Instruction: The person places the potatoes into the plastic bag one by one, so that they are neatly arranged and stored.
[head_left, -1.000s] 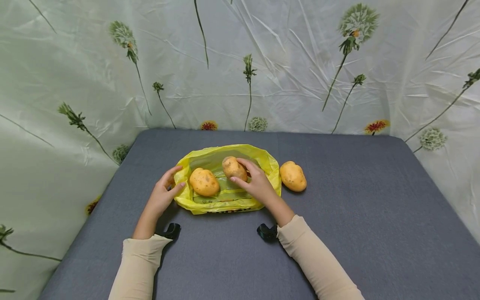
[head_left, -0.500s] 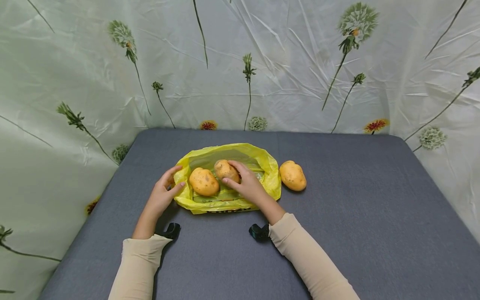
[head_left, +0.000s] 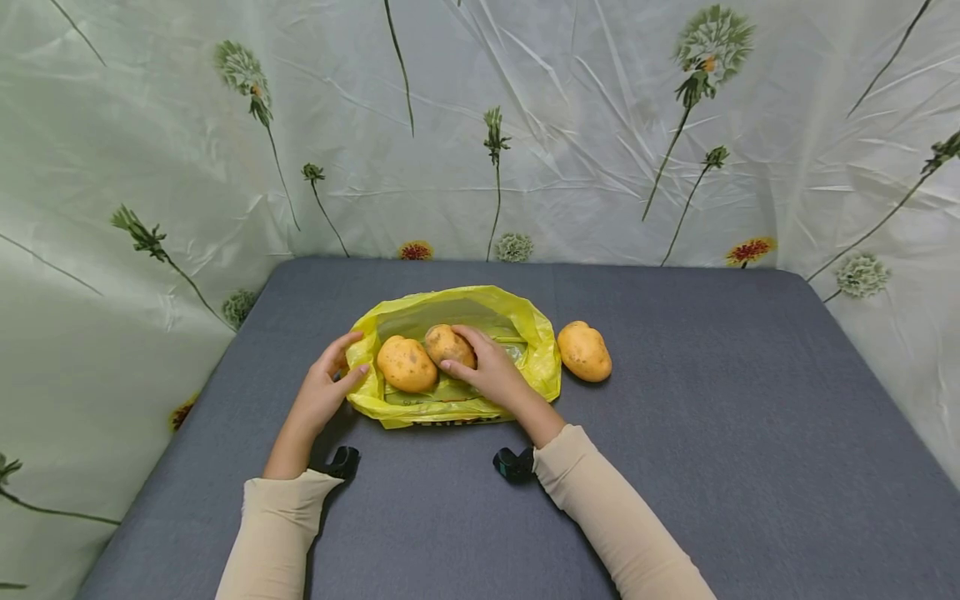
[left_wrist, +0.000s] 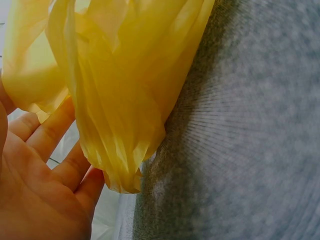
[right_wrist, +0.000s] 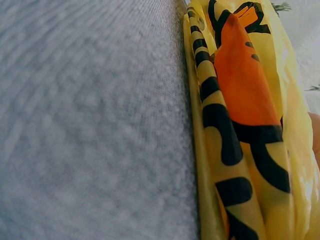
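Observation:
A yellow plastic bag point(head_left: 536, 375) lies with its mouth spread wide in the head view. My left hand point(head_left: 326, 387) holds its left rim; in the left wrist view the fingers point(left_wrist: 55, 135) reach behind the hanging plastic. Inside the bag, a potato point(head_left: 407, 364) sits toward the left. My right hand point(head_left: 491, 371) reaches in and grips a second potato point(head_left: 447, 344), right beside the first. The right wrist view shows the bag's printed side point(right_wrist: 245, 85), which hides most of that hand. A third potato point(head_left: 585, 352) lies outside, against the bag's right end.
A dark grey cloth-covered table point(head_left: 720, 433) carries everything. Behind it and on the left hangs a pale curtain point(head_left: 570, 125) with printed flowers. Black wrist bands point(head_left: 513, 465) show below the hands.
My right hand has moved left and slightly down inside the bag, bringing its potato up beside the other one. The left hand and the outside potato stay in place.

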